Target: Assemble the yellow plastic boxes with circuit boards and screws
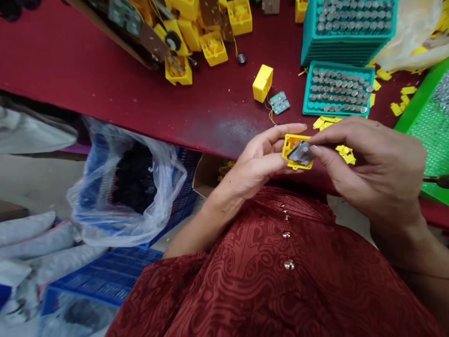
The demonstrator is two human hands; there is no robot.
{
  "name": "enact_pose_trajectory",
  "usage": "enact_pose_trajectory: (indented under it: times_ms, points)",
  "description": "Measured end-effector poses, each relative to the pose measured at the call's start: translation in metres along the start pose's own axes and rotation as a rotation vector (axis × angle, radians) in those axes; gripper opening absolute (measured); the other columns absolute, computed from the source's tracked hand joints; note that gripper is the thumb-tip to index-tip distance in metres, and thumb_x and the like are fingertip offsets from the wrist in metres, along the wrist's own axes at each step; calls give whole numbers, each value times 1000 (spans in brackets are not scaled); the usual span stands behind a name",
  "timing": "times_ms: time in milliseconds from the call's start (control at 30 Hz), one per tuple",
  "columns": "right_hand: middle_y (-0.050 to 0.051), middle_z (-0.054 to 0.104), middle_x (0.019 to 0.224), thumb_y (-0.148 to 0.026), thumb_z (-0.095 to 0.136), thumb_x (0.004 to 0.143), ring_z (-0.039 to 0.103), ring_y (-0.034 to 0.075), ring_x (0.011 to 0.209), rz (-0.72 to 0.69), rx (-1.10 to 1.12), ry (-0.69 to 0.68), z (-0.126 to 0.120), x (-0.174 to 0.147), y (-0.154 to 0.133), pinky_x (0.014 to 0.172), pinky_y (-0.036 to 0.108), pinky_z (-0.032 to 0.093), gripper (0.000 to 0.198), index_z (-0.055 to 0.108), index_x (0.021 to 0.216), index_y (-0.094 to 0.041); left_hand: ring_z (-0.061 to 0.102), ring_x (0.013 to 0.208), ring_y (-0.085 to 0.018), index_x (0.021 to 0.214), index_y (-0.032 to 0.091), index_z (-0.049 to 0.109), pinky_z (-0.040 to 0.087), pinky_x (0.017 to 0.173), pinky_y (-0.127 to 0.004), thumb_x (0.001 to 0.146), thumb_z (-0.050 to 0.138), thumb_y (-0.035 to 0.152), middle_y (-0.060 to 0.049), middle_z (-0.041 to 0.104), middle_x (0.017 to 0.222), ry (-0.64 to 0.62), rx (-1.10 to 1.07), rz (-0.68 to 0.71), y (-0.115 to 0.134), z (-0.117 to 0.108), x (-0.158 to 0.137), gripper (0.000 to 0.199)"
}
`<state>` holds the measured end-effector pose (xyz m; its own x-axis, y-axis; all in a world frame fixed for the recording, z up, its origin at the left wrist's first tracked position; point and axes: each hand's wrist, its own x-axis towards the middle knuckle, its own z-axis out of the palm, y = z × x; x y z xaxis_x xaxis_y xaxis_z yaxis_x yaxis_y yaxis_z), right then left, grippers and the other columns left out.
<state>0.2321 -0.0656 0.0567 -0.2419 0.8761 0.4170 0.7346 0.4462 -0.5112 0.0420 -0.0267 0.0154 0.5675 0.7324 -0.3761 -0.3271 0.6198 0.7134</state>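
Observation:
My left hand (264, 152) holds a small yellow plastic case (290, 164) by its side, the open face turned up. Between the thumb and forefinger of my right hand (372, 164) is a small circuit board (300, 152) with round silvery parts. The board sits tilted, partly inside the case. Just beyond my hands, another yellow case (263, 83) lies on the red table, wired to a second circuit board (279, 103). Small flat yellow pieces (345, 153) are scattered beside my right hand.
A teal tray (336, 112) of button cells stands before a stack of teal trays (308, 51). More yellow cases (213, 48) with wired parts are heaped at the back. A green basket (409, 110) is on the right. Below left stands a plastic-lined blue crate (189, 180) of black parts.

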Motion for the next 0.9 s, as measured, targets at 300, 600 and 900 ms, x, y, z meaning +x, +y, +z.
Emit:
enact_pose_trajectory:
  times_ms: [300,600,900]
  points:
    - [1,78,96,-12,68,100,75,17,89,-77,-36,-66,-2,2,6,79,31,56,10,74,101,-20,80,117,-27,118,22,75,66,102,-35,73,93,24,-5,83,123,-61,139,84,-4,-3,0,48]
    - [-1,79,95,-13,72,96,76,16,85,-45,34,-73,-5,8,15,73,31,55,9,77,97,-20,79,122,-30,124,23,76,65,103,-38,76,95,25,-7,83,125,-133,225,87,0,-10,3,52]
    - [2,78,96,-14,63,102,74,19,89,-73,-65,-88,-2,1,13,77,34,57,16,75,96,-21,79,123,-30,128,21,74,64,105,-38,74,98,31,-9,82,128,-173,230,52,-3,-11,6,59]
